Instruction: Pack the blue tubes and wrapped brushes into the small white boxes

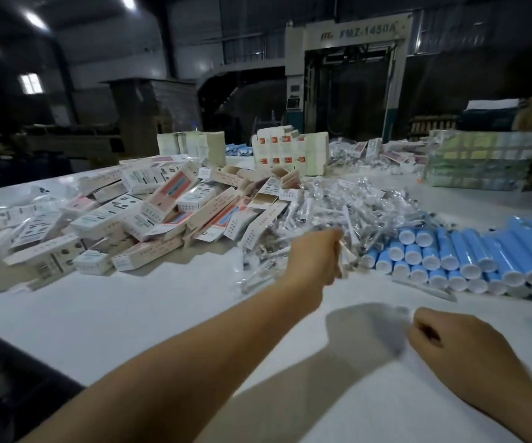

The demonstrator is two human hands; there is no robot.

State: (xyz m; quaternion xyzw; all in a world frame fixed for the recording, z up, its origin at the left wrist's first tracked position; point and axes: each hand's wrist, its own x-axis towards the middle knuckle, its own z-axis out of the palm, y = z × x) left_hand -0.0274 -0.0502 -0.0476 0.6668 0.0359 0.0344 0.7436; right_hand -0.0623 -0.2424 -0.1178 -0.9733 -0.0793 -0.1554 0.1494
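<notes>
left hand (pixel 314 260): reaching into the brushes (pixel 338 212), pinching one
right hand (pixel 450 343): fingers curled, grip too blurry to tell
tubes (pixel 469 254): stacked right
boxes (pixel 124 215): heaped left

A white bench (pixel 136 318) fills the foreground. Beyond its far edge stands a tall grey machine (pixel 351 78) lettered "FMZ-1450A", its dark opening facing this way. A stack of green and clear shrink-wrapped packs (pixel 478 161) sits at the bench's far right. Ceiling lights (pixel 34 20) glow at upper left, above a lit window (pixel 30 83).
</notes>
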